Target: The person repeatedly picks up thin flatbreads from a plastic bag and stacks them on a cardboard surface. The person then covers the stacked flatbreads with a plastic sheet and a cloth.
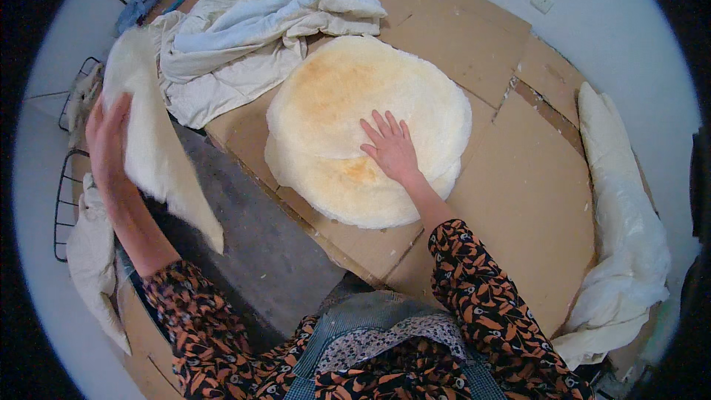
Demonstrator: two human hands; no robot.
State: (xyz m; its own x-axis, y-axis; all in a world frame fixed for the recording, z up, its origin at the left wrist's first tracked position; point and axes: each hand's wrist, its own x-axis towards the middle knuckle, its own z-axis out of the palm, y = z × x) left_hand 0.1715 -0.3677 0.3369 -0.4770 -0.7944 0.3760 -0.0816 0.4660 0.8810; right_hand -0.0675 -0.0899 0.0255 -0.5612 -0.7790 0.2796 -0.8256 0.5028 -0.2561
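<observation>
Before me lies a small stack of large, thin, round flatbreads [333, 105], pale with toasted brown patches, their edges overlapping unevenly. My right hand [391, 150] rests palm down on the stack, fingers spread, grasping nothing. Out at the left, my left hand [111, 128] grips a limp off-white sheet [153, 139] that hangs down to a point; whether it is bread or cloth I cannot tell. My left thumb is partly hidden by the sheet.
Cardboard sheets [522, 178] cover the platform under the stack. Rumpled white quilts [266, 28] are heaped at the back left. A plastic-wrapped roll [627, 222] lies along the right wall. Wire racks [64, 205] stand at far left, above a grey floor [250, 233].
</observation>
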